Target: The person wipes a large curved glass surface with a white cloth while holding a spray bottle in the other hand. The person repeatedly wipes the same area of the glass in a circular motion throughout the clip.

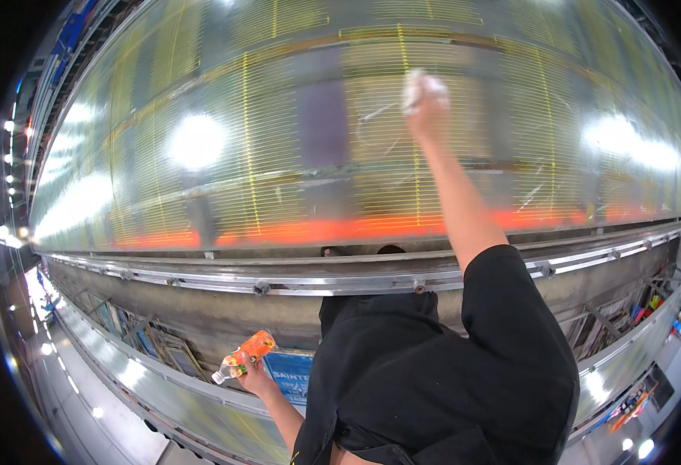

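Observation:
My right hand [431,113], blurred, reaches far over a long glossy table [323,192] and presses a white cloth or wad [415,87] against its surface. Under the gloss lie rows of fine yellow lines [270,133], and pale wet-looking streaks [369,119] curve just left of the cloth. Down at my left side, away from the table, my left hand [253,375] grips a plastic bottle [250,351] with an orange wrapper. Its white-capped end points down and to the left.
A metal rail [328,285] with several clamps or bolts runs along the table's near edge, close to my body. Behind me stand a second long table [212,421], a blue sign [288,375] bearing writing, and several leaning frames [171,349]. An orange-red strip [294,231] borders the near side.

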Demonstrator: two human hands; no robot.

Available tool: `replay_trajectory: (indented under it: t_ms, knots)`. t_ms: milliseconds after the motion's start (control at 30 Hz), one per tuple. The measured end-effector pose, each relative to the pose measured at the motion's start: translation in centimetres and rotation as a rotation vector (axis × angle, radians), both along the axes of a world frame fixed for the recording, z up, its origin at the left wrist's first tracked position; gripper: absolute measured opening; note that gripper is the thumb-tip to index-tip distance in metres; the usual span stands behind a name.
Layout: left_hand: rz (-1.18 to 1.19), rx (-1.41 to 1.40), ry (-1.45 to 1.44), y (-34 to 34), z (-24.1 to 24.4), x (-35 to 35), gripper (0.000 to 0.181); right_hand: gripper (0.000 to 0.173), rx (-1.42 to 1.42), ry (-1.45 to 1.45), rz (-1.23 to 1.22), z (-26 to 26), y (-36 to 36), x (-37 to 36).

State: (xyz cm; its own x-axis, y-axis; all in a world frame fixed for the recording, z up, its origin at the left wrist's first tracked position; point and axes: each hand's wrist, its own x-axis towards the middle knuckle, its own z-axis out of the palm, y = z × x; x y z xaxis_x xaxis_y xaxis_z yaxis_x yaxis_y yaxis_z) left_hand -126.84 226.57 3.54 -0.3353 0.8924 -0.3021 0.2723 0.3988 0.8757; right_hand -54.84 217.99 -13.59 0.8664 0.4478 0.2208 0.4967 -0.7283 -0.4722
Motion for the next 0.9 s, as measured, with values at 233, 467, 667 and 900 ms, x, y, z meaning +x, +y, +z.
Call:
replay_trajectory:
  t_ms: [233, 467, 667, 900]
  knots:
    - [-0.012, -0.046, -0.02, 0.0, -1.2, -2.6, 0.062, 0.077, -0.176, 0.103, 0.406, 0.9, -1.5, -15.9]
    - [-0.025, -0.093, -0.049, 1.8, -2.8, -2.2, 0.06, 0.083, -0.316, -0.012, 0.108, 2.0, -13.8, -11.0]
    - [-0.084, -0.101, -0.073, 4.6, -4.5, -2.1, 0.057, 0.079, -0.18, 0.126, 0.435, 3.0, -6.9, -20.4]
    - [-0.114, -0.065, -0.051, 4.9, -3.1, 0.0, 0.052, 0.095, -0.286, -0.025, 0.043, 1.5, -12.9, -12.0]
